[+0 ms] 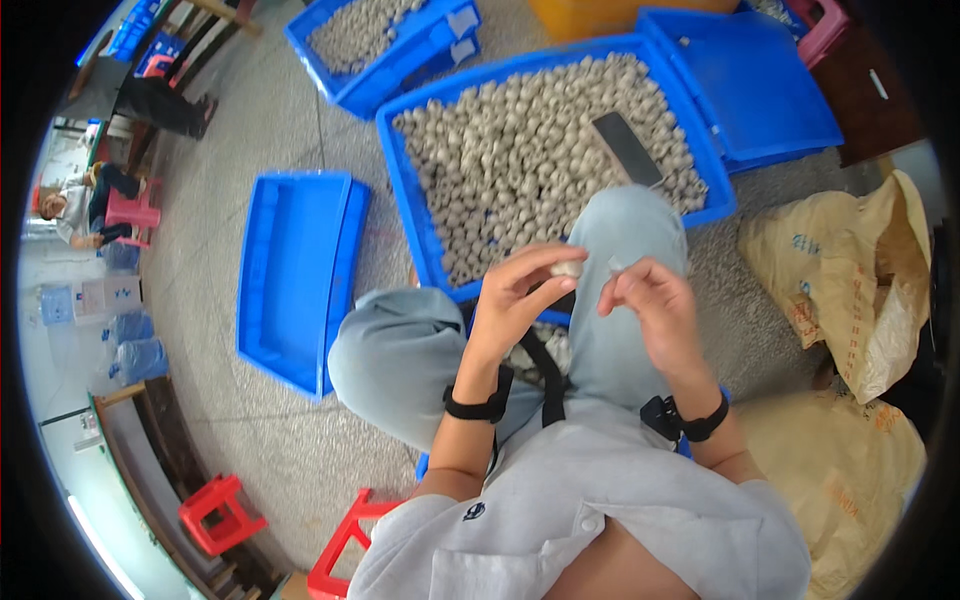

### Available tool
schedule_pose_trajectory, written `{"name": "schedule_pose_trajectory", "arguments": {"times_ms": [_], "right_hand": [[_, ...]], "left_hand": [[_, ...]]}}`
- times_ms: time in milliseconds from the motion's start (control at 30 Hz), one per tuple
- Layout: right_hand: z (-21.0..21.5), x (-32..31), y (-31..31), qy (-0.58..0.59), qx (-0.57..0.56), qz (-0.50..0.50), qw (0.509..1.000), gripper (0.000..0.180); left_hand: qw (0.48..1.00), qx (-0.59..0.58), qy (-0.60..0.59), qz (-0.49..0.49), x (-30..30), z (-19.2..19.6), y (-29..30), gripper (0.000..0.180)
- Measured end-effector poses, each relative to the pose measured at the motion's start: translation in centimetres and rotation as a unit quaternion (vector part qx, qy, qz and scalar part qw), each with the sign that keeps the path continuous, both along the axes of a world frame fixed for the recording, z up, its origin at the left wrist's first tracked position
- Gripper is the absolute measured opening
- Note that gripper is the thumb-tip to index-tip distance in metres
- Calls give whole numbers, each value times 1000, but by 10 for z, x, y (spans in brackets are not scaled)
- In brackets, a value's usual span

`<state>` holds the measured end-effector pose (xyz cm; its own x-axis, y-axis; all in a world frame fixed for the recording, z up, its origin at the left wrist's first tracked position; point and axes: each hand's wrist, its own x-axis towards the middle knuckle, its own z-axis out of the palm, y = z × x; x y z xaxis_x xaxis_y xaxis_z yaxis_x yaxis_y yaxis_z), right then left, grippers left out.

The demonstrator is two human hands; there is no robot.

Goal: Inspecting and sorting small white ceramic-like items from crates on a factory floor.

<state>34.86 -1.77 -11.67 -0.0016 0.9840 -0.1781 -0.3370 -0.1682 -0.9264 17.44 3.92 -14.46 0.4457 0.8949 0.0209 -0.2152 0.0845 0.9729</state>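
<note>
My left hand [513,296] pinches a small whitish round piece [567,268] between thumb and fingers, above my lap. Just to its right, my right hand [655,305] is closed with thumb and fingertips together; a tiny pale bit seems to show at the tips, too small to name. Beyond both hands stands a large blue bin [405,205] full of similar pale grey round pieces [510,150], some with holes. A dark phone [627,149] lies on top of them at the bin's right side. More pale pieces [550,350] show between my legs, partly hidden by a black strap.
A shallow blue tray [290,275] is on the floor to the left. Another blue bin [365,90] with pale pieces stands at the far side, blue bins [755,95] far right. Yellowish sacks [830,260] lie right. Red stools [222,513] stand lower left; a person [75,212] sits far left.
</note>
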Motion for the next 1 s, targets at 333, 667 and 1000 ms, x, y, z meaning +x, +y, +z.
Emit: {"name": "schedule_pose_trajectory", "arguments": {"times_ms": [333,667,1000], "right_hand": [[-7,-13,5,4,-10,31,999,14],[-4,-15,2,4,38,33,999,9],[-4,-17,1,4,52,30,998,8]], "left_hand": [[999,41,-5,-23,-3,-2,-3,28],[999,3,-42,-12,-1,2,-8,27],[998,51,-41,3,0,1,-8,26]]}}
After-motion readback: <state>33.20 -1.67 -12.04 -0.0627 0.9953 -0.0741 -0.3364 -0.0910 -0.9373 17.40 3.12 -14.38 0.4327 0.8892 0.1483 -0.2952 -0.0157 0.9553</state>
